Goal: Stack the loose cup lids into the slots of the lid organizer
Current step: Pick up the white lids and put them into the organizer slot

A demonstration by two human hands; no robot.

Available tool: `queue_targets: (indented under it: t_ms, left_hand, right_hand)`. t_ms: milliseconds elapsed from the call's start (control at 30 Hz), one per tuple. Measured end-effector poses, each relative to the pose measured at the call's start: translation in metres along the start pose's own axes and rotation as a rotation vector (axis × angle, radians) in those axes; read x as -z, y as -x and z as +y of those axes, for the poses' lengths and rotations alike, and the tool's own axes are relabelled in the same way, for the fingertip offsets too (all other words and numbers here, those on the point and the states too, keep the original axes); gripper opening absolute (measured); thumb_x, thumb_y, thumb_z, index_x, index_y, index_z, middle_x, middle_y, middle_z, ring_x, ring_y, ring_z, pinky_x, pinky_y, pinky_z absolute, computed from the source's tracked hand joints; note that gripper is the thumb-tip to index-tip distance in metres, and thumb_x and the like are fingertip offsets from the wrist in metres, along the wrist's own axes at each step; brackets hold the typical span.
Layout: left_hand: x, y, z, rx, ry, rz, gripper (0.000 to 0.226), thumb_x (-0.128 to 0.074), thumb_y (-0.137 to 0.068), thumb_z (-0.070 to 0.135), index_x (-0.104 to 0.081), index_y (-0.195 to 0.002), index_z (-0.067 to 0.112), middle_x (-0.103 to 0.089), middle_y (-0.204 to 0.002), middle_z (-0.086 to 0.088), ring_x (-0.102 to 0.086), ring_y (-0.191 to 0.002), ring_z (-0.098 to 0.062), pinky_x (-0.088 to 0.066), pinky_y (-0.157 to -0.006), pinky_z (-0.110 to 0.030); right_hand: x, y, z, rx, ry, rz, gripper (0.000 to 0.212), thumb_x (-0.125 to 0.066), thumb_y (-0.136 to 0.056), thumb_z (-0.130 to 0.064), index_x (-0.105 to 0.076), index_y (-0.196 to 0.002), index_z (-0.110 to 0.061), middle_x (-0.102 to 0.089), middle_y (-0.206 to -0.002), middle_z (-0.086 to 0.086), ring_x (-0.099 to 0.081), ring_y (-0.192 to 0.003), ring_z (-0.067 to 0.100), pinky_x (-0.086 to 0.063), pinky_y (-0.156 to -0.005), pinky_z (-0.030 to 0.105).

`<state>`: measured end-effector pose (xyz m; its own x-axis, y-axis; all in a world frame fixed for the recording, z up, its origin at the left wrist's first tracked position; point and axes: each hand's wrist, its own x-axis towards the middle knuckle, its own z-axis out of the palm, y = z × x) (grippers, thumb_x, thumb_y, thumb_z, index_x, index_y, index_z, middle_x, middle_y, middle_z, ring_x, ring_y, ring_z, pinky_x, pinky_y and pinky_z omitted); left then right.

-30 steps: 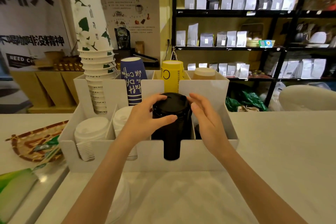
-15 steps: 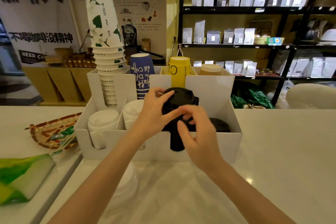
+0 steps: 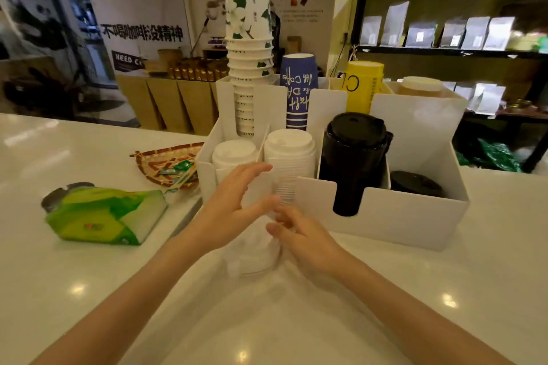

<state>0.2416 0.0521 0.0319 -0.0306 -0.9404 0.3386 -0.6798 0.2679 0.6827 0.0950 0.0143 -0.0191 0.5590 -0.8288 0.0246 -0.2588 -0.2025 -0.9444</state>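
Hands open: left hand [image 3: 237, 204] and right hand [image 3: 299, 234] flank white lid stack [image 3: 255, 255]; grip low, lift straight into lid organizer [image 3: 394, 210].

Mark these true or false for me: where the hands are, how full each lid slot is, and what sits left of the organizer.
1. Both hands are at the loose white lids on the counter. True: left hand, right hand.
2. The tall black lid stack is the rightmost slot's. False: it is third from the left; a low black stack is rightmost.
3. The two left slots hold white lids. True.
4. The green packet lies inside the organizer. False: it lies on the counter to its left.
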Motion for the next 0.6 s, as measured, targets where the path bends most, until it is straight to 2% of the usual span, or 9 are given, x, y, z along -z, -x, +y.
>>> queue_targets:
  t_ms: [67,167,233,300,367,433,500,600]
  left_hand:
    - [-0.004,0.018,-0.017,0.13,-0.051,-0.033,0.077,-0.059,-0.066,0.06,-0.027,-0.132,0.038,-0.029,-0.143,0.013,-0.031,-0.128,-0.006,-0.033,-0.107,-0.033]
    - [-0.016,0.043,-0.036,0.244,-0.136,-0.079,0.108,-0.07,-0.054,0.062,-0.011,-0.139,0.03,-0.005,-0.151,0.011,-0.012,-0.138,-0.009,-0.019,-0.112,-0.031]
    - [-0.022,0.054,-0.043,0.28,-0.167,-0.082,0.118,-0.076,-0.05,0.058,-0.006,-0.139,0.028,-0.001,-0.151,0.008,-0.011,-0.138,-0.013,-0.022,-0.112,-0.031]
    - [-0.024,0.057,-0.043,0.307,-0.145,-0.063,0.117,-0.08,-0.051,0.049,-0.007,-0.139,0.025,-0.015,-0.146,0.002,-0.023,-0.134,-0.015,-0.03,-0.108,-0.03]
    - [-0.024,0.056,-0.04,0.304,-0.145,-0.052,0.111,-0.079,-0.054,0.043,-0.011,-0.139,0.025,-0.027,-0.142,0.002,-0.03,-0.129,-0.015,-0.031,-0.104,-0.027]
    - [-0.022,0.054,-0.036,0.279,-0.154,-0.039,0.103,-0.079,-0.057,0.041,-0.017,-0.137,0.024,-0.034,-0.137,0.008,-0.033,-0.126,-0.011,-0.029,-0.099,-0.023]
    - [-0.017,0.052,-0.033,0.243,-0.129,0.003,0.094,-0.08,-0.057,0.039,-0.026,-0.133,0.027,-0.037,-0.122,0.018,-0.036,-0.117,-0.004,-0.027,-0.091,-0.016]
    - [-0.004,0.048,-0.029,0.205,-0.061,0.085,0.08,-0.081,-0.054,0.036,-0.03,-0.114,0.048,-0.037,-0.104,0.031,-0.04,-0.105,-0.001,-0.033,-0.082,-0.015]
  right_hand:
    - [-0.004,-0.002,0.002,-0.003,-0.015,0.001,0.049,-0.054,-0.086,-0.027,-0.038,-0.132,-0.02,-0.052,-0.122,0.0,-0.05,-0.093,-0.002,-0.038,-0.061,-0.004]
    - [-0.006,-0.005,0.002,-0.016,0.057,0.003,0.047,-0.056,-0.084,-0.022,-0.04,-0.128,-0.021,-0.053,-0.112,-0.006,-0.05,-0.087,-0.006,-0.038,-0.06,-0.004]
    - [-0.005,-0.008,0.0,-0.017,0.103,-0.018,0.04,-0.055,-0.084,-0.019,-0.046,-0.122,-0.019,-0.054,-0.104,-0.009,-0.049,-0.084,-0.007,-0.036,-0.061,-0.005]
    - [-0.004,-0.01,0.001,-0.026,0.148,-0.039,0.033,-0.055,-0.083,-0.02,-0.05,-0.116,-0.02,-0.057,-0.103,-0.007,-0.054,-0.089,0.001,-0.04,-0.072,0.002]
    - [-0.003,-0.014,0.003,-0.045,0.185,-0.034,0.03,-0.056,-0.081,-0.022,-0.053,-0.112,-0.021,-0.061,-0.108,-0.002,-0.057,-0.098,0.012,-0.045,-0.088,0.023]
    - [-0.004,-0.017,-0.002,-0.065,0.158,-0.016,0.028,-0.056,-0.08,-0.019,-0.057,-0.109,-0.018,-0.064,-0.111,0.004,-0.059,-0.1,0.017,-0.045,-0.09,0.032]
    - [-0.003,-0.02,-0.01,-0.076,0.125,0.005,0.028,-0.054,-0.082,-0.015,-0.058,-0.109,-0.014,-0.065,-0.112,0.008,-0.059,-0.1,0.019,-0.045,-0.089,0.033]
    - [0.0,-0.022,-0.028,-0.036,0.136,0.025,0.033,-0.053,-0.083,-0.018,-0.055,-0.116,-0.015,-0.063,-0.112,0.005,-0.057,-0.1,0.016,-0.045,-0.077,0.024]
